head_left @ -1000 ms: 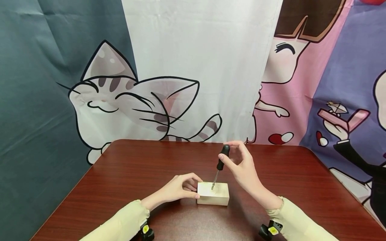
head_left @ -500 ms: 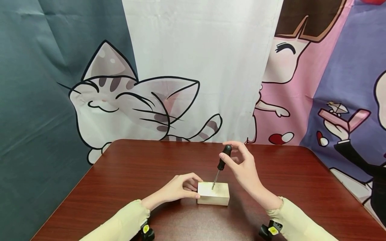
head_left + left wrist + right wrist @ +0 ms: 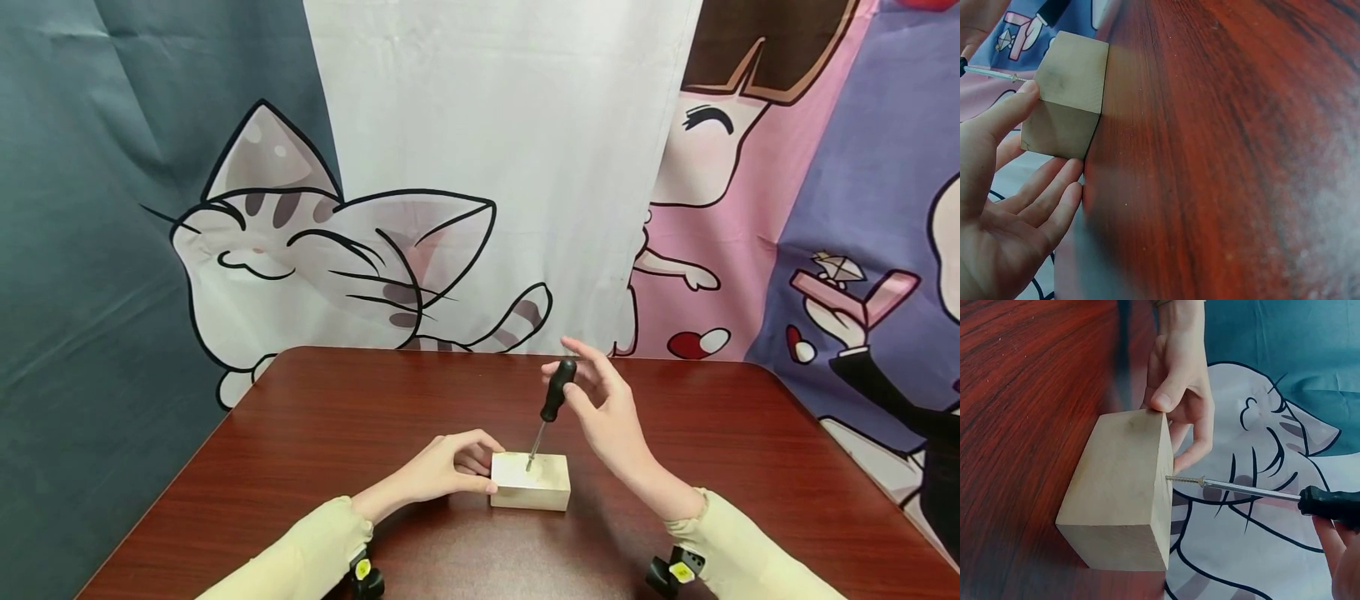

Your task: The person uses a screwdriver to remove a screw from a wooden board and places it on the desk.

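Observation:
A pale wooden block [image 3: 529, 497] lies on the table, gripped at its left end by my left hand [image 3: 435, 471], thumb on the near side and fingers at the back. From the block's top face a brass-coloured screw [image 3: 1185, 480] sticks up, most of its thread showing. The screwdriver [image 3: 557, 393] leans slightly to the right, its metal tip at the screw head. My right hand [image 3: 611, 412] holds its black handle between the thumb and a finger behind it, with the index finger raised away. In the left wrist view, the screwdriver's handle is mostly cut off.
The reddish-brown wooden table [image 3: 360, 400] reaches back to a hanging cloth [image 3: 480, 125] printed with a cartoon cat and figures. A small black wrist camera [image 3: 367, 579] sits at the left sleeve, another wrist camera [image 3: 672, 573] at the right one.
The right index finger has lifted off the handle's top, and the thumb has shifted to the right along the handle. The handle has tipped slightly rightward. Left hand and block stay still.

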Available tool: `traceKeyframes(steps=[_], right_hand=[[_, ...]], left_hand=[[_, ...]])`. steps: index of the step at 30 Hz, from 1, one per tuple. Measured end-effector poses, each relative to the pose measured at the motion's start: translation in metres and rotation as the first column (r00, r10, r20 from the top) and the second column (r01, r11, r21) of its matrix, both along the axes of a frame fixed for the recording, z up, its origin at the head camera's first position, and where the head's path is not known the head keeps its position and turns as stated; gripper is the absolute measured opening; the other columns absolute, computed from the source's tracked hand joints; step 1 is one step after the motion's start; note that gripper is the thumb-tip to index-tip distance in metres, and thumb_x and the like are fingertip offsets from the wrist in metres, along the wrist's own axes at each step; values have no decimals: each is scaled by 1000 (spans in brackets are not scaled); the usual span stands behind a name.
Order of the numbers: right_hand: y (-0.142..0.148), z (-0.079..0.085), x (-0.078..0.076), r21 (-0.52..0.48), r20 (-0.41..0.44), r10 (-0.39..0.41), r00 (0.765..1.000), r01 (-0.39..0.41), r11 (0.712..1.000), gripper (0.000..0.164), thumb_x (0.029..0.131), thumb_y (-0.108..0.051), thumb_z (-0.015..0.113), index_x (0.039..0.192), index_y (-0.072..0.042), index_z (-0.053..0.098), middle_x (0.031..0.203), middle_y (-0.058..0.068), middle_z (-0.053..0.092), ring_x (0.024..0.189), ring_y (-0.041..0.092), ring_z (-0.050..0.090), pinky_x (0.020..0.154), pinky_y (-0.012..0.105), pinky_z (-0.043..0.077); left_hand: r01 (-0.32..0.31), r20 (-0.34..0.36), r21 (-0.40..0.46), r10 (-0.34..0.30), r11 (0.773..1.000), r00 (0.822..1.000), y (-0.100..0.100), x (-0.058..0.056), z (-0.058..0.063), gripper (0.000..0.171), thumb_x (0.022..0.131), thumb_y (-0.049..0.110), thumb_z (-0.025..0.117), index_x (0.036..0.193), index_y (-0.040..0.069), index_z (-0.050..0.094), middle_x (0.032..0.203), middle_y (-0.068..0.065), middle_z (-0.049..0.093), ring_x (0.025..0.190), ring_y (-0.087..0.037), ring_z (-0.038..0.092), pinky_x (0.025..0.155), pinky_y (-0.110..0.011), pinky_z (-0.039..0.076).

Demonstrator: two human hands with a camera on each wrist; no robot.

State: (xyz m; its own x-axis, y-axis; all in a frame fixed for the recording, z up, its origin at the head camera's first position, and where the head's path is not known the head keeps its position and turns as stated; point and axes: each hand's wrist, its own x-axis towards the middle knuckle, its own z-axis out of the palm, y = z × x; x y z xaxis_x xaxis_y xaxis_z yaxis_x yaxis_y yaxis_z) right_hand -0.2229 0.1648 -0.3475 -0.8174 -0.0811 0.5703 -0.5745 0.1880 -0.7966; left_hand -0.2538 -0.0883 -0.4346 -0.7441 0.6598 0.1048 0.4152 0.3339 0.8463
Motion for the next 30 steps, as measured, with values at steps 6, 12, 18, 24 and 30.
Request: traceKeyframes(steps=[6,12,18,24,30], right_hand=[[-3,-1,0,-29,46,-53,998,54,998,33,92,-8,70,123,-9,61,106,-5,67,89,8,69,73,21,56],[-2,0,-1,-3,62,-70,996,70,998,33,90,-13,72,122,-17,64,101,-7,68,89,7,67,69,23,56],[0,0,-1,-7,29,13,999,-12,1000,47,97,-6,61,140,-21,53,114,2,71,103,7,70,88,20,56],[-3,-1,-2,-22,19,13,1000,-13,1000,40,95,-5,64,133,-14,56,119,10,68,98,10,72,85,22,57],[-3,0,-1,15,61,-89,994,88,996,39,89,-13,74,126,-20,63,101,3,64,79,12,68,65,24,54]], left_hand=[[7,5,9,-7,1000,1000,0,0,0,43,82,28,82,121,25,63,106,-6,73,96,-13,73,83,-20,57],[-1,17,13,1,1000,1000,0,0,1,43,81,29,82,120,26,64,105,-5,73,96,-14,73,83,-19,56],[-4,15,6,4,1000,1000,0,0,1,43,81,30,82,120,27,64,105,-3,73,96,-14,73,82,-19,56],[-3,13,5,3,1000,1000,-1,-1,0,42,82,31,82,120,27,63,106,-3,73,97,-15,73,83,-19,56],[2,10,9,-2,1000,1000,-1,0,1,43,82,30,82,120,25,63,106,-4,73,97,-17,73,83,-20,57]])
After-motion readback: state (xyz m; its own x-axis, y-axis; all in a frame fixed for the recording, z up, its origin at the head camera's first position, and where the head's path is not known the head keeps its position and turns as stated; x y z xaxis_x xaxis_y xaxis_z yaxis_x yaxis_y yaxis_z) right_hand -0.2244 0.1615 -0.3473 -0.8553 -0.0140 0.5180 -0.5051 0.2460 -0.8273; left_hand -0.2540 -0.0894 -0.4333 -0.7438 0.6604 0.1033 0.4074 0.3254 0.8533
